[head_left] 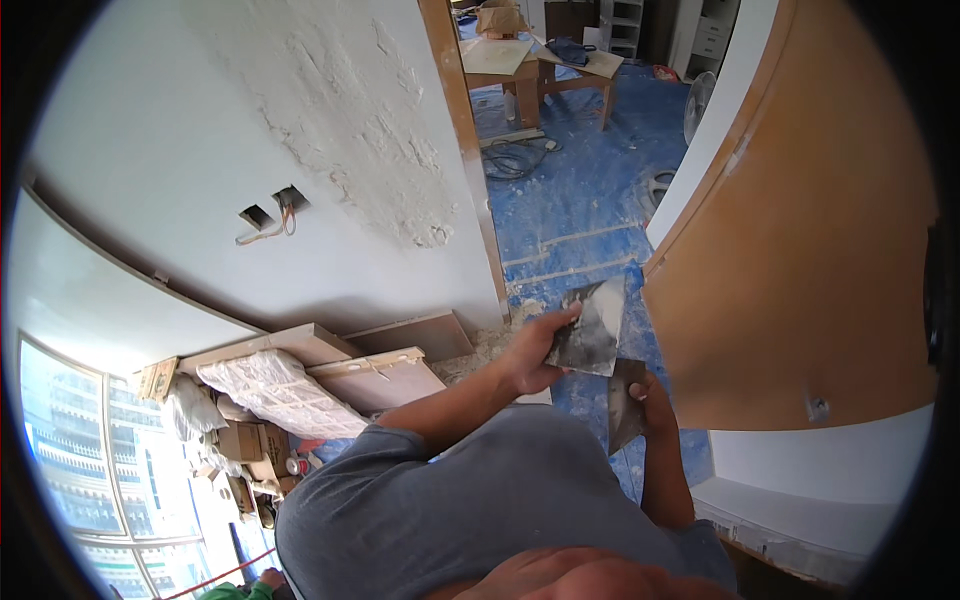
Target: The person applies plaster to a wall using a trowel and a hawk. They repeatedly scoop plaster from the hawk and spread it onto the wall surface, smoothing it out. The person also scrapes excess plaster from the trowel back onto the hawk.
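In front of my chest, my left hand (538, 352) is closed on a wide metal putty knife (588, 345). Its blade is smeared grey, with a pale patch of putty (608, 298) toward the far corner. My right hand (656, 405) grips a second, narrower putty knife (625, 408), thumb pressed on the blade. The two blades come close together, edge by edge; whether they touch I cannot tell. Both handles are hidden by my hands. To the left, the white wall (180, 150) carries a rough patch of plaster (350, 110).
Loose wires hang from an open socket box (288, 197). A brown door (800, 230) stands at right. Dusty blue sheeting (570, 215) covers the floor through the doorway, toward a work table (500, 58) and fan (700, 105). Boards (375, 375) lean at left; a green sleeve (240, 590) shows lower left.
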{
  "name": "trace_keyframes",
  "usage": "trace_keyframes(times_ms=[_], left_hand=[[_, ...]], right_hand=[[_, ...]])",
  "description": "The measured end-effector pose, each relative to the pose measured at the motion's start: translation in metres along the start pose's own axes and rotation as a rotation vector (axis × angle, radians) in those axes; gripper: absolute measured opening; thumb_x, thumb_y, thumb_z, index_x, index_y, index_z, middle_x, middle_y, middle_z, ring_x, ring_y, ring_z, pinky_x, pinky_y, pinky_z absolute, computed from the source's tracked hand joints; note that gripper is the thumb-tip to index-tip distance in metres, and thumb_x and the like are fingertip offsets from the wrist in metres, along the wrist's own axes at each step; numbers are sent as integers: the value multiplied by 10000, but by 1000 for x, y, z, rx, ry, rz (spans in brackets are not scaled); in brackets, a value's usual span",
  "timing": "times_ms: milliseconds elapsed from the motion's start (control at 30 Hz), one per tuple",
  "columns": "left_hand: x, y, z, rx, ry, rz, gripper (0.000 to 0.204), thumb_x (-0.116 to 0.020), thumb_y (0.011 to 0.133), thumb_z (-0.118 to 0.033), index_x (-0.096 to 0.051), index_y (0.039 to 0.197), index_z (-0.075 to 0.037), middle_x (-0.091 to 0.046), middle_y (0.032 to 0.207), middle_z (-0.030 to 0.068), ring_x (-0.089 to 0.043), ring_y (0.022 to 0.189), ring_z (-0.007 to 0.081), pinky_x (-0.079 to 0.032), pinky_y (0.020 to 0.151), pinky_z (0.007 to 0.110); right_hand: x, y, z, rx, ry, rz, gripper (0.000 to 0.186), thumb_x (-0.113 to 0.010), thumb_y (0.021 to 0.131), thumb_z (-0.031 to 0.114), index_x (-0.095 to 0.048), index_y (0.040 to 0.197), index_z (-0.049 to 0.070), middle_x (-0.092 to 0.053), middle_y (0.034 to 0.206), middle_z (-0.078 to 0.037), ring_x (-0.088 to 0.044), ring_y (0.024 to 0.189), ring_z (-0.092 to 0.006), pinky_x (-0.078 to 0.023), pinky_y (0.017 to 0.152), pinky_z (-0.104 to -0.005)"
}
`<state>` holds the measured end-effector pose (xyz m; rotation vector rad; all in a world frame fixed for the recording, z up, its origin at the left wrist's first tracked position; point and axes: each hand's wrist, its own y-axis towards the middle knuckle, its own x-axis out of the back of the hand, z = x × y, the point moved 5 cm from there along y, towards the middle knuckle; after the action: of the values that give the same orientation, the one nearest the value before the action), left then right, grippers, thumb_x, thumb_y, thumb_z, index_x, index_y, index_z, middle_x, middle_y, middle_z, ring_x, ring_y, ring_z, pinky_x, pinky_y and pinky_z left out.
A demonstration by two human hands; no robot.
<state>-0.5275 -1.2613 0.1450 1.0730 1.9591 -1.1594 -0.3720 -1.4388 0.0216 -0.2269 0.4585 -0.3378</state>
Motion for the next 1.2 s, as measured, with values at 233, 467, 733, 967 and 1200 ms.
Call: trace_keyframes(times_ms=[233,467,733,967,1200], left_hand=[[-31,32,-16,-375,177,-52,310,-487,987,-163,-566,1255,-27,-693,1170,116,-711,1004,236,-581,804,391],[-62,83,-40,-747,523,90,362,-518,1009,-17,-476,1366,30,-611,1312,171,-611,1218,275,-504,1057,453],[-73,205,-72,-1160,1373,146,524,-608,921,76,-512,1423,-39,-557,1431,218,-547,1327,363,-450,1084,419],[-74,334,-178,-1184,1594,163,714,-747,777,11,-520,1442,-118,-515,1479,189,-472,1378,422,-477,1092,470],[-49,422,-311,-1102,1744,-216,745,-610,773,123,-493,1466,-122,-505,1479,188,-477,1371,393,-515,1038,444]], right_hand=[[54,-20,73,242,451,-379,422,-611,933,172,-545,1326,33,-649,1179,-105,-662,1075,-255,-546,944,-421],[45,36,120,150,696,-245,363,-572,963,144,-550,1312,47,-671,1212,-99,-683,1084,-259,-572,920,-417],[52,154,204,82,668,-111,384,-543,988,189,-529,1327,9,-639,1264,-146,-658,1140,-261,-551,955,-416],[93,314,279,55,571,-39,414,-523,973,135,-497,1359,-12,-630,1267,-161,-657,1142,-290,-557,959,-424],[84,475,343,8,474,4,494,-562,916,141,-484,1388,18,-613,1284,-136,-640,1148,-286,-538,998,-440]])
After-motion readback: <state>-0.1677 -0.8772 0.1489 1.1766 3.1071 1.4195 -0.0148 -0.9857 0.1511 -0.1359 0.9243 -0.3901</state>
